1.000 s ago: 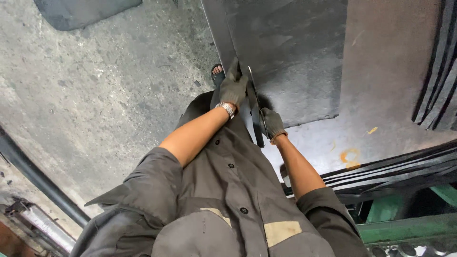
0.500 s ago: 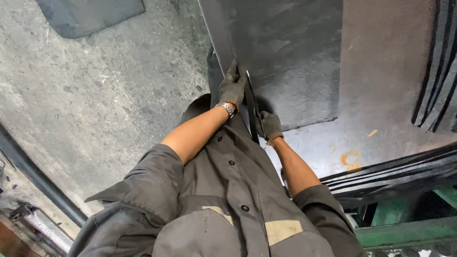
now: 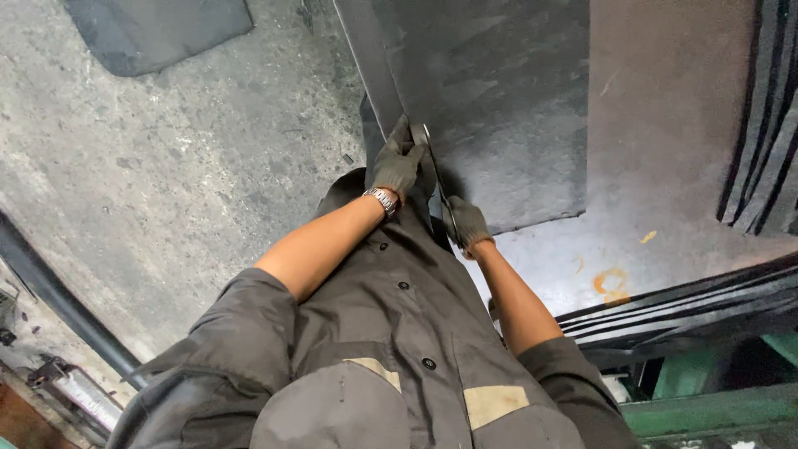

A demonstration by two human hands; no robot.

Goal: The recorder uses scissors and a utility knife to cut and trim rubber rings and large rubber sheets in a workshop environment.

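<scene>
A large dark rubber sheet (image 3: 499, 100) lies flat on the floor, far of the person and a little to the right. Its left edge runs as a long narrow strip (image 3: 371, 62), going from near the hands away toward the far left, so the long axis of the cut line leads straight away from the body. A pair of shears (image 3: 432, 179) sits along that line, the blades lying between strip and sheet.

The left hand (image 3: 396, 166), gloved, with a metal wristwatch (image 3: 383, 199) at the wrist, is farther out and clenched on the strip and sheet edge just at the top of the shears. The right hand (image 3: 467, 223), also gloved, is nearer the body and closed around the shears' handles. The two hands are close together, one ahead of the other along the same line.

The sheet lies on a bigger brownish mat (image 3: 665, 166). To the left is bare concrete floor (image 3: 166, 166), with another dark mat (image 3: 158, 29) at the far left. Stacked black strips (image 3: 765, 125) lie at the right, and a green metal frame (image 3: 715, 407) shows near right.
</scene>
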